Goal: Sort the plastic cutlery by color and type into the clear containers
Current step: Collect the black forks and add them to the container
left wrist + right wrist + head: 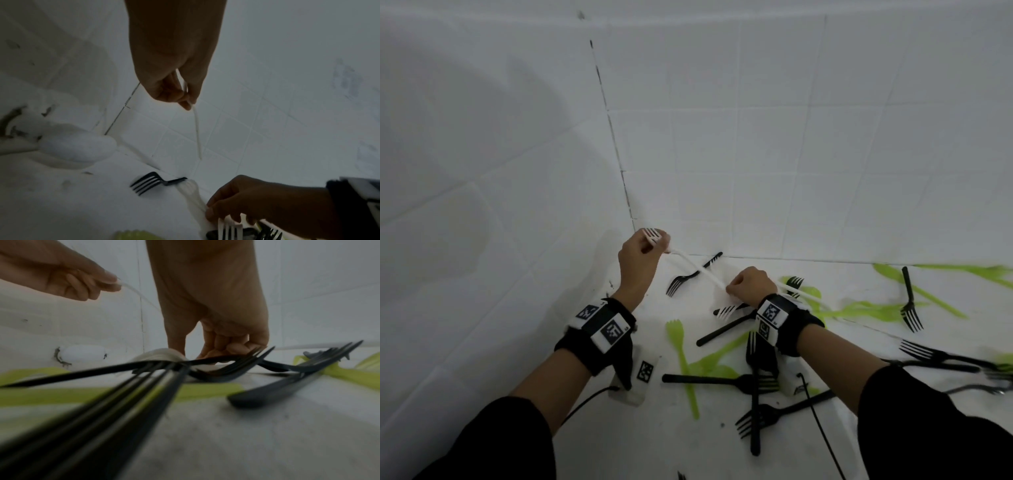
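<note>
Here the left hand (642,255) pinches a white fork (690,262) near its prongs while the right hand (751,286) grips another white fork (726,311) (light, thin, bendy, so hold the handles).

no readable text, only coded square markers on the wrist bands (602,323)

White fork (690,262) held up off the counter (825,342), tines at the wall corner, handle slanting down-right. 2nd white fork (727,310) just below, tines toward camera. Black forks (722,378) & green cutlery (683,356) scattered flat around it, some overlapping.
</note>
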Tool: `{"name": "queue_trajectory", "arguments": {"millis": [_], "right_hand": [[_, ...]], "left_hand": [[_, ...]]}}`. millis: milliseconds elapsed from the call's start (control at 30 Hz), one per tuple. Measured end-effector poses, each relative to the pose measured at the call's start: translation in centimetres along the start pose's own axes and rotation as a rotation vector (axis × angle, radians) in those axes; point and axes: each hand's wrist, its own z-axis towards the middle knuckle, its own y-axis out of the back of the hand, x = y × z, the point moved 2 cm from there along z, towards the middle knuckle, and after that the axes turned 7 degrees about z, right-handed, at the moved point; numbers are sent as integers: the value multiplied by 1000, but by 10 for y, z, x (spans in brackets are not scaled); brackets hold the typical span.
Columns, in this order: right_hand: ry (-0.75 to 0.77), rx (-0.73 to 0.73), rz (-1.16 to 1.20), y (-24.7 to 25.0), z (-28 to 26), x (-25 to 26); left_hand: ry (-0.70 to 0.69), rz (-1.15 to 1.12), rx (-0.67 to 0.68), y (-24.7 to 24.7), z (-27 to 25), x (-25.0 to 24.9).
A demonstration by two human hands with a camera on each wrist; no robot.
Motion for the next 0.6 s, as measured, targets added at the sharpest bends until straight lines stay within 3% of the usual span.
{"name": "queue_trajectory", "arguments": {"millis": [200,333,400,500,600], "right_hand": [[33,-228,425,21,-6,-3],[43,-280,750,49,-17,-3],[88,-288,783,65,-25,-3],[123,-367,766,89,-34,-12],[71,-393,736,106,-40,-28]], "left_hand": [[-98,9,122,-16,2,-6],[-42,103,485,-41,-7,-5],[-61,265,645,-54,-18,-1],[-118,527,756,-72,-35,-1],[-159,738,920,-84,-47,-2]]}}
